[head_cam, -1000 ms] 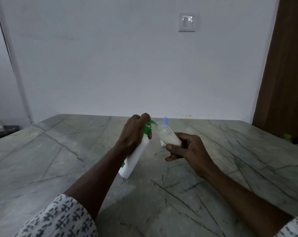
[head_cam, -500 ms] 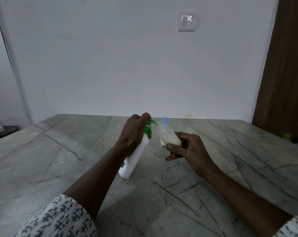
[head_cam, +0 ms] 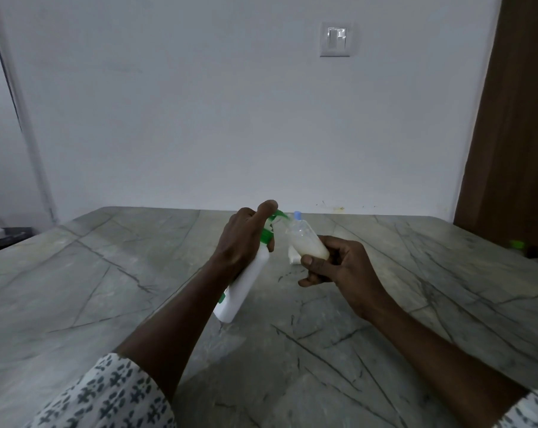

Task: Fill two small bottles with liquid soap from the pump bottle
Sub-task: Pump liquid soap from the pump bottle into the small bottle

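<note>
Pump bottle (head_cam: 246,282) tilted above the marble table (head_cam: 107,288), its green nozzle at a small bottle's (head_cam: 306,240) mouth.
Near centre, the left hand (head_cam: 243,242) gripped the pump bottle, thumb on the pump head; the right hand (head_cam: 341,267) curled round the part-filled small bottle.

Both forearms reach forward from lower corners, bare from patterned sleeve (head_cam: 107,393) cuffs to wrists, hands meeting near centre, raised above surface

Left hand (head_cam: 243,239): back toward camera, fingers wrapped round neck of tilted pump bottle (head_cam: 246,285), topmost digit bent over its green head

Right hand (head_cam: 338,267): fingers and thumb curled round base of small bottle (head_cam: 306,242), knuckles outward, wrist slightly bent

Hands close, not touching
</note>
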`<state>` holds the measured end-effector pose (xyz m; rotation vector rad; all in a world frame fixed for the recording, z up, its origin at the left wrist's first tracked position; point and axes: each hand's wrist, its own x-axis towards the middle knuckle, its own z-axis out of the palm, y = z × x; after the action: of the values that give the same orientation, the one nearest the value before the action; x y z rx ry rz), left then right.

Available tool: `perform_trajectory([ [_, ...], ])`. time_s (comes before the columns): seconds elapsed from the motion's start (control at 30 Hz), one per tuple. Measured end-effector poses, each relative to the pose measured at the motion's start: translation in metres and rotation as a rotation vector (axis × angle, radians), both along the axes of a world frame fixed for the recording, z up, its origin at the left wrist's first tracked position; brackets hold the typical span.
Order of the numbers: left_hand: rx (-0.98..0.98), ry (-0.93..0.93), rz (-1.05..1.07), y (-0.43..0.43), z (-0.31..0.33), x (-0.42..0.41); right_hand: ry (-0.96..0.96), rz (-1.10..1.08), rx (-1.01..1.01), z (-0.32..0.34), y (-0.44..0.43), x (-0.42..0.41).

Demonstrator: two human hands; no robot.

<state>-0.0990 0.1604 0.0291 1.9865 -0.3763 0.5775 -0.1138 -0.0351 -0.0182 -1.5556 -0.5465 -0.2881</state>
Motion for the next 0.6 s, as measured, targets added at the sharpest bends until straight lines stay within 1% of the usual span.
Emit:
perform_trajectory([
  [0.1, -0.020, -0.011, -0.015, 0.0014, 0.0008, 0.0001, 0.009, 0.010, -0.015, -0.0011, 0.0010, -0.0004],
  [0.23, 0.013, -0.042, -0.011, 0.0035, -0.0010, 0.0025, 0.016, 0.018, -0.024, -0.0016, 0.0025, -0.0016],
  [0.33, -0.011, -0.017, -0.023, 0.0029, -0.0019, 0.0022, 0.007, 0.018, -0.017, -0.0009, 0.0023, -0.0021],
  [0.6, -0.002, 0.013, -0.007, 0.0007, -0.0017, 0.0035, -0.013, -0.006, -0.015, 0.0000, 0.0014, -0.0008],
])
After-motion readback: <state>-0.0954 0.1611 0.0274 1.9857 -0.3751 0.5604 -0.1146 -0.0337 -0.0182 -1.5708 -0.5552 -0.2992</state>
